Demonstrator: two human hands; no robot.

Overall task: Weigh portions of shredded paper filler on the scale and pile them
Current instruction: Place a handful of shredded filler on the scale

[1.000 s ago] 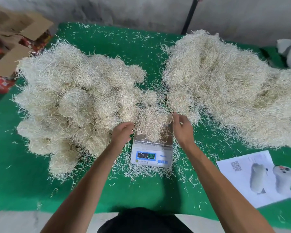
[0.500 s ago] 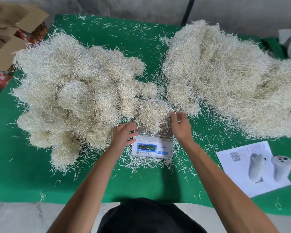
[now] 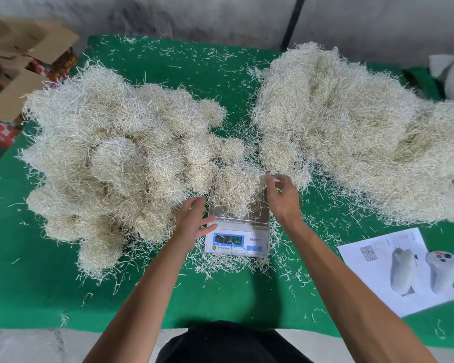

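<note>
While a portion (image 3: pixel 235 191) sits on the scale (image 3: pixel 237 231), we trim its weight
Right hand (image 3: pixel 282 196) pinches stray shreds; left hand (image 3: pixel 193 220) open, empty; next, read display

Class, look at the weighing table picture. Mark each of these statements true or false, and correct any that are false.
1. A clump of shredded paper lies on the scale. True.
2. The table covering is red. False: it is green.
3. The right hand pinches a few strands at the clump's edge. True.
4. The left hand grips the printed sheet. False: its fingers are spread beside the scale and hold nothing, and the sheet lies untouched to the right.
5. Only one big pile of filler is on the table. False: there is a lumpy pile on the left and a loose pile on the right.
</note>
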